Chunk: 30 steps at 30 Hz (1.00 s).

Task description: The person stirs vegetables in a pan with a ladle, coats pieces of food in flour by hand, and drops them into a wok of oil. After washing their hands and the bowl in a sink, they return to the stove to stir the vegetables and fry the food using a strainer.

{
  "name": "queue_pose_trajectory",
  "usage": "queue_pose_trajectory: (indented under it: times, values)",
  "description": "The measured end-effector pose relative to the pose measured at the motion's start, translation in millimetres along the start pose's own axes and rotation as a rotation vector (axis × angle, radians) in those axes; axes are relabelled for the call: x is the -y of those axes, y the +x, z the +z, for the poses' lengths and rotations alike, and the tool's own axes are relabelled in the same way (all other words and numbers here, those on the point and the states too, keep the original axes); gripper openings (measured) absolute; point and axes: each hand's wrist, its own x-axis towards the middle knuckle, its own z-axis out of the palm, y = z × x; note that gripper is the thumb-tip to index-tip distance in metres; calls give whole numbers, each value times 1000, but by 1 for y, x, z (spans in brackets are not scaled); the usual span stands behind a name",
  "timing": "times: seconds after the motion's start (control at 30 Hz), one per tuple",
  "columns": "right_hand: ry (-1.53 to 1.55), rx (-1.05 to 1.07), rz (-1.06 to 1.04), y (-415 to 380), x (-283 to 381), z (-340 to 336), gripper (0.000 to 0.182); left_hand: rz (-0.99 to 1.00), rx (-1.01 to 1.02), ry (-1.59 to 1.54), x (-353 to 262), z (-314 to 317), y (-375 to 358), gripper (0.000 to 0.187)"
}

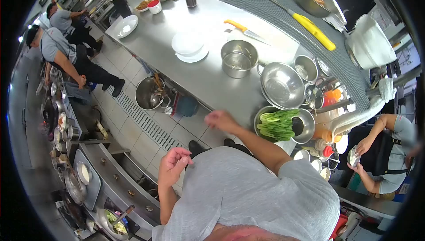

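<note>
My left hand (174, 163) is held in front of my body over the floor, its fingers loosely bent, the thumb apart, and nothing visible in it. Slightly blurred, my right hand (221, 121) reaches across near the counter's front edge with fingers loosely extended and no object showing. To the right of it, green leafy vegetables (276, 125) lie in a metal bowl (306, 128). A metal colander (283, 85) sits just beyond that bowl. Below the counter edge stands a deep metal pot (142, 94) with utensils inside.
On the steel counter (155, 46) are white plates (189, 46), an empty-looking metal pot (239, 59) and a yellow-handled knife (241, 27). A yellow-handled tool (313, 32) lies on the shelf. Co-workers (66, 55) stand left; another person (376, 152) holds a container at right.
</note>
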Motion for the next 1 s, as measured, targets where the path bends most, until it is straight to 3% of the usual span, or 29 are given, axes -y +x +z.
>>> queue_pose_trajectory:
  times: [0.13, 0.33, 0.5, 0.6, 0.7, 0.87, 1.0]
  values:
    - [571, -341, 61, 49, 42, -38, 52, -31, 33, -18, 1, -45, 13, 16]
    - [1014, -709, -23, 120, 75, -80, 50, -8, 17, -62, -7, -116, 17, 17]
    - [926, -944, -60, 140, 61, -106, 37, -9, -29, -50, -8, -173, 6, 18]
    - [892, -944, -125, 131, 57, -98, 36, -24, -62, -79, -1, -196, 2, 18]
    - [722, -848, -153, 121, 65, -66, 35, -24, -63, -103, 0, -202, 6, 17]
    - [-134, -669, -59, 137, 87, -36, 39, -64, -64, -113, 1, -190, 24, 18]
    - [-721, -656, -203, 171, 164, -40, 39, -73, -108, -112, -14, -172, 38, 18]
